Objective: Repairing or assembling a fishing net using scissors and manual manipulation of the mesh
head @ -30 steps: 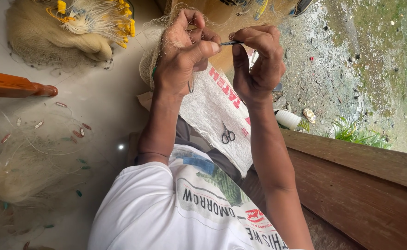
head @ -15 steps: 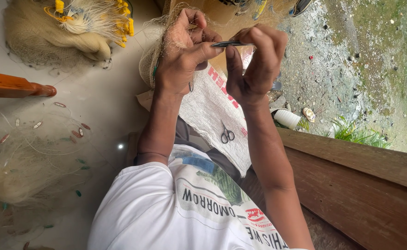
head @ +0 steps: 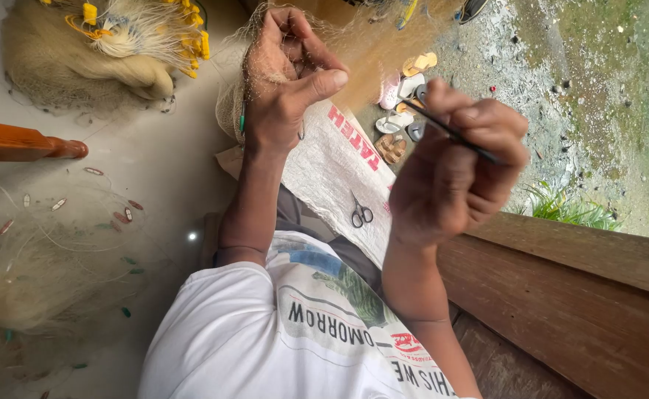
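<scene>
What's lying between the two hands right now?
In the head view, no object sits in the gap between the left hand, gripping netting, and the right hand, holding a thin dark tool.

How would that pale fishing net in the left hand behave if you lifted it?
The net probably hangs limp, since it drapes loosely from the left hand. It looks light, being see-through mesh. It likely snags easily, judging by the tangled heap nearby.

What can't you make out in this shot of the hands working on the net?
Head view only:
- Tip of the thin dark tool: hidden in the right hand.
- Fine netting strands in the left hand: too thin to trace.
- Small scissors: too small for detail.
- Yellow floats: top edge cuts them.
</scene>
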